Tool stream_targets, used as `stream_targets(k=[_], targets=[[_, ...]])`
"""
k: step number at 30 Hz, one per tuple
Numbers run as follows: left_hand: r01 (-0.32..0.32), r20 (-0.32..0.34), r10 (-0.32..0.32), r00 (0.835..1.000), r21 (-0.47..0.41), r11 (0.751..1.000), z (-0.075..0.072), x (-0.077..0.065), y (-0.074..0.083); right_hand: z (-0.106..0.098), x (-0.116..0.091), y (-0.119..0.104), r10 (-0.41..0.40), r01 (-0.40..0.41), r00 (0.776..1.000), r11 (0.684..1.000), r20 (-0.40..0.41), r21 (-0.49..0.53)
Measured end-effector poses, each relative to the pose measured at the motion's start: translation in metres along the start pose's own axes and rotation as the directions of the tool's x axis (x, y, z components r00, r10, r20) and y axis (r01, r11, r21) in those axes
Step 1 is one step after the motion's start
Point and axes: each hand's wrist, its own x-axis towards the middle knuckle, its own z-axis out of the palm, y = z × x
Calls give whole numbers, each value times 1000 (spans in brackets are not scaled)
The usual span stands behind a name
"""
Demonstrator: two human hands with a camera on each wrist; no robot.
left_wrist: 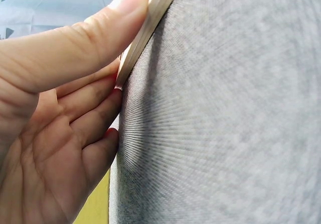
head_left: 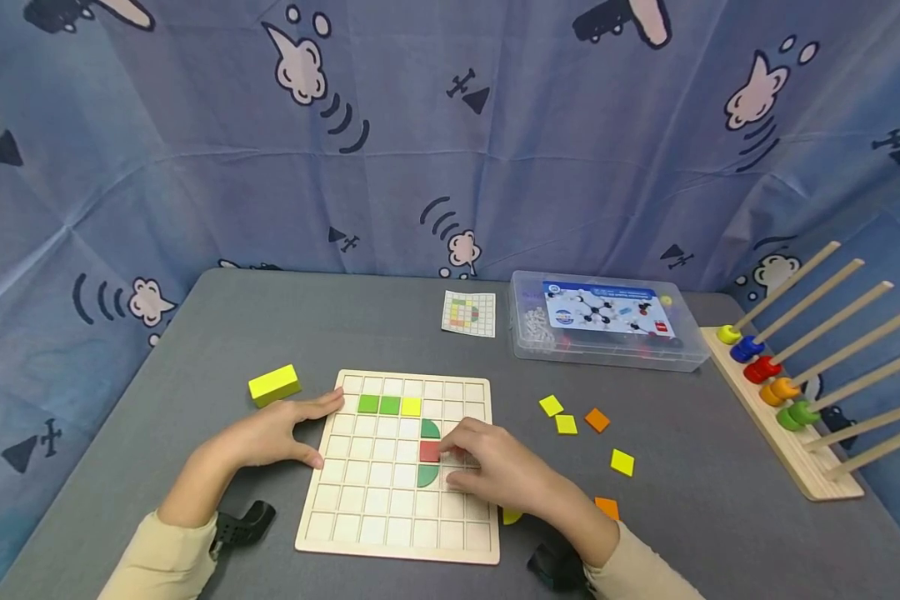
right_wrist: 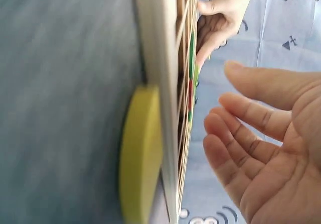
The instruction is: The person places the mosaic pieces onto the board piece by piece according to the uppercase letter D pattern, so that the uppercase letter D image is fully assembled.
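A wooden grid board (head_left: 360,521) lies on the grey table. Two green square tiles (head_left: 378,405) and a yellow square tile (head_left: 411,407) form a row near its top. Lower down, a red square tile (head_left: 429,451) sits between two dark green quarter-round tiles (head_left: 428,476). My left hand (head_left: 281,431) touches the board's left edge with thumb and fingers spread. Over the board, just right of the red tile, hovers my right hand (head_left: 495,467). Its fingers (right_wrist: 235,133) are loosely bent with nothing between them, apart from the board in the right wrist view.
A yellow curved piece (right_wrist: 140,153) lies against the board's right edge. Loose yellow tiles (head_left: 566,425) and orange tiles (head_left: 597,420) are scattered rightward. A yellow block (head_left: 273,385) stands left; behind are a pattern card (head_left: 468,314), a plastic case (head_left: 607,321) and a peg stand (head_left: 825,467).
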Motion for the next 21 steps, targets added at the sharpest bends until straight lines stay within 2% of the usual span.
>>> stream_targets(k=[10, 15, 21], targets=[[-9, 10, 9, 1000, -5, 1000, -1, -1, 0, -15, -28, 20, 102, -103, 994, 995, 28, 17], [-11, 12, 11, 1000, -7, 1000, 0, -1, -2, -21, -44, 29, 142, -148, 984, 987, 105, 61], [-11, -3, 11, 1000, 24, 1000, 0, 1, -4, -24, -57, 35, 127, -147, 975, 984, 184, 99]])
